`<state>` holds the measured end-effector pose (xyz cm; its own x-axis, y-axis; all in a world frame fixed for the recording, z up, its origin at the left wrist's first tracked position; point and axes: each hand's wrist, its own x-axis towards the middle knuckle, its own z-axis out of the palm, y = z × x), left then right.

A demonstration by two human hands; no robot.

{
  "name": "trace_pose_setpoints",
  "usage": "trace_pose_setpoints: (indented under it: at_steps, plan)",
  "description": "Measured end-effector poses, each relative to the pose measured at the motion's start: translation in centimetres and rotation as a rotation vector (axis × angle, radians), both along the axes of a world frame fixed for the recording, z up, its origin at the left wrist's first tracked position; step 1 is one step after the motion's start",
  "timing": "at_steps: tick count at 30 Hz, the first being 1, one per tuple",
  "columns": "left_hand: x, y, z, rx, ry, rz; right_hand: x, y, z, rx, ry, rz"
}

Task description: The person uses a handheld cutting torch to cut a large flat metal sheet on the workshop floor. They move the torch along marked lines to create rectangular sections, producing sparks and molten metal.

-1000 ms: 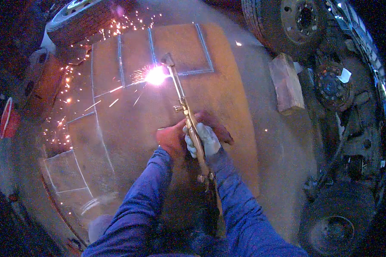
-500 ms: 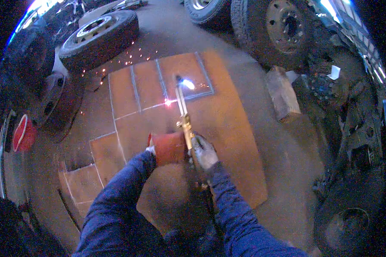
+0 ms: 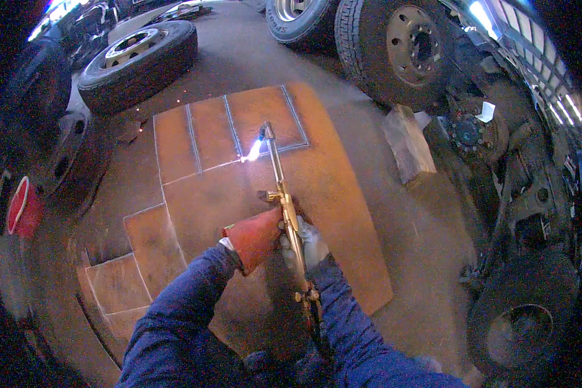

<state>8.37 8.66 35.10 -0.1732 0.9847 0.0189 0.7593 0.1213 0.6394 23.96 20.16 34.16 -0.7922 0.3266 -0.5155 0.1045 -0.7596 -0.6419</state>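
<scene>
A brass-coloured cutting torch [image 3: 290, 223] with a long silver tube rises from between my hands toward the far part of a rusty steel plate [image 3: 330, 194]. At its angled head a bright flame [image 3: 255, 150] points down and left, meeting the plate at a chalk line. My right hand [image 3: 313, 246], in a grey glove, is wrapped round the torch body. My left hand [image 3: 255, 236], in a red gauntlet, closes against the torch just left of it; its fingers are mostly hidden. Pale chalk lines divide the plate's far strip, and its left side is cut in steps.
A truck wheel [image 3: 139, 61] lies beyond the plate at the left. More large wheels [image 3: 394, 55] stand at the far right. A wooden block [image 3: 409, 145] sits right of the plate, near dark vehicle parts [image 3: 472, 132]. A red bucket [image 3: 26, 207] stands far left.
The torch head has swung round, so its flame now points down-left rather than right. Fewer sparks fly beyond the plate. The torch and both hands have shifted slightly, and the whole view has moved.
</scene>
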Motion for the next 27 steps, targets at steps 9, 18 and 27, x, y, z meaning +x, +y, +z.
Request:
trace_pose_setpoints:
  at_steps: [9, 18, 27]
  plan:
    - [0.4, 2.6, -1.4, 0.000, -0.212, 0.049, 1.9, 0.7, -3.1, 0.524, -0.271, 0.011]
    - [-8.7, 8.9, 4.1, 0.460, 0.580, 0.249, 10.8, 6.0, 7.0, 0.512, 0.009, -0.314]
    - [-19.8, 27.5, 6.8, -0.134, 0.689, 0.350, 19.8, 10.2, 10.0, 0.509, 0.059, -0.683]
